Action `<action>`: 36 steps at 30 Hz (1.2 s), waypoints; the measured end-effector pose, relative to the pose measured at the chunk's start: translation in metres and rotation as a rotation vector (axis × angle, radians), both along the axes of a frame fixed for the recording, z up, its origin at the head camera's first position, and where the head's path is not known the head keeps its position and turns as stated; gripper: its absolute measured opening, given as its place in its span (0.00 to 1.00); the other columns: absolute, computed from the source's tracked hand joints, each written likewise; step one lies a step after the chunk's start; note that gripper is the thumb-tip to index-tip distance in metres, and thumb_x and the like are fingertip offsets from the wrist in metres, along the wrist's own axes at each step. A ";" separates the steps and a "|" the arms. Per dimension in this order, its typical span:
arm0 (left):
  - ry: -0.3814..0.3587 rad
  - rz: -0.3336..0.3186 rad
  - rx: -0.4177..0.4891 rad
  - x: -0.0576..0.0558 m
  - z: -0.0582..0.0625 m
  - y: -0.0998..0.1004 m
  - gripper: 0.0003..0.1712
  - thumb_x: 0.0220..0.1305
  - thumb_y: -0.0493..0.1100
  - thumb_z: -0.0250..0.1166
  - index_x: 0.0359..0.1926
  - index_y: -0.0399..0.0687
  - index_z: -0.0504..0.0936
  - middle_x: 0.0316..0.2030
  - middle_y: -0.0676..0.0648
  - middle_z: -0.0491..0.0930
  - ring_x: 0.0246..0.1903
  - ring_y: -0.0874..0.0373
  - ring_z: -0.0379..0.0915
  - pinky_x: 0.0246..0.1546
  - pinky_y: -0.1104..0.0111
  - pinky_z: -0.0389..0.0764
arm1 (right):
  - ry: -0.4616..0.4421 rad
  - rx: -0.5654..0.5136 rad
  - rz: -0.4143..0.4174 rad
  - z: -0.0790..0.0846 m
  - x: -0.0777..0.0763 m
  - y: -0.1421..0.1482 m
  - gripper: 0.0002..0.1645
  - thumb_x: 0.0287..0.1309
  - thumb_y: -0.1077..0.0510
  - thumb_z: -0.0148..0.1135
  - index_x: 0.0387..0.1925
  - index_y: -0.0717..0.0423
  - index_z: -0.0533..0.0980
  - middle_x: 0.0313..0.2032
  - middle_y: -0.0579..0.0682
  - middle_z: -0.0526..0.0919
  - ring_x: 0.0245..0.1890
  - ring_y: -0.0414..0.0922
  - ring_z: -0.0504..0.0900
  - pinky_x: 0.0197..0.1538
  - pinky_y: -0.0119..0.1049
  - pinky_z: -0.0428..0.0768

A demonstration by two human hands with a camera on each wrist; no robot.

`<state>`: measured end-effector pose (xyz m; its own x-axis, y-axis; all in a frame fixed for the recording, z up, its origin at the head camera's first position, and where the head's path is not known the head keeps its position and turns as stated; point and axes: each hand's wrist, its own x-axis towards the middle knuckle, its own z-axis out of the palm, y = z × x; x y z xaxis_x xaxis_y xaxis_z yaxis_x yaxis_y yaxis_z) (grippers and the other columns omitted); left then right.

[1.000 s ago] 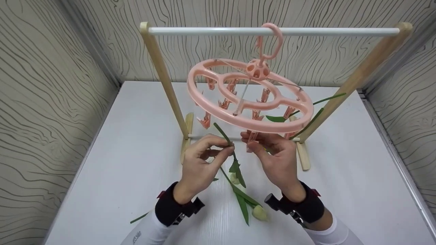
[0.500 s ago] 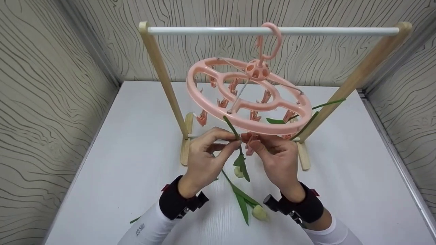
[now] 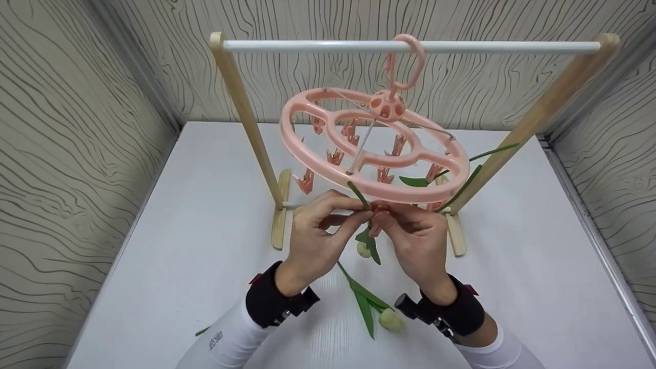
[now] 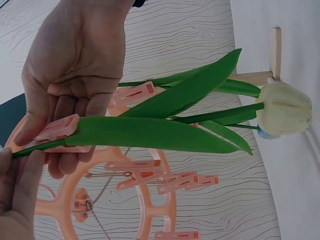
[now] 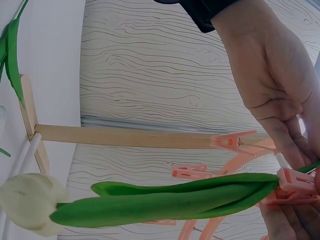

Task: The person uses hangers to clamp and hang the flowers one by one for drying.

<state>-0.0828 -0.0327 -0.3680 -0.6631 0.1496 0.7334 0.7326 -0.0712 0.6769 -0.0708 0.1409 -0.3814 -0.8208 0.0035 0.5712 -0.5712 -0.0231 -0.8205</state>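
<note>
My left hand [image 3: 323, 225] pinches the green stem of a white artificial tulip [image 4: 285, 109], which hangs bloom down with long green leaves. My right hand [image 3: 417, 241] holds a pink clothespin [image 5: 297, 185] under the front rim of a round pink clip hanger [image 3: 410, 193]. Both hands are close together. In the left wrist view the stem runs across the clothespin's jaws, and the leaf bases sit right beside it. The right wrist view has the same tulip's leaves [image 5: 165, 205] reaching away from the clothespin.
The hanger hooks over the white rod [image 3: 307, 47] of a wooden rack [image 3: 246, 113]. More pink clothespins [image 3: 305, 181] dangle around it. Other green stems [image 3: 494, 148] hang at its right side. Another tulip [image 3: 390, 320] lies on the white table [image 3: 179, 246], and a cut stem end [image 3: 202, 331] shows beside the left sleeve.
My left hand has moved right and slightly up with the tulip, bringing its stem to the clothespin. My right hand stays at the clothespin. The hanger has swayed a little.
</note>
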 end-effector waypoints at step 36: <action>-0.053 -0.015 0.004 0.000 -0.013 -0.005 0.12 0.62 0.23 0.71 0.46 0.31 0.85 0.40 0.35 0.87 0.43 0.47 0.89 0.43 0.62 0.94 | -0.016 0.080 -0.065 -0.027 0.009 0.013 0.24 0.59 0.80 0.65 0.58 0.78 0.77 0.53 0.38 0.89 0.53 0.34 0.89 0.58 0.29 0.88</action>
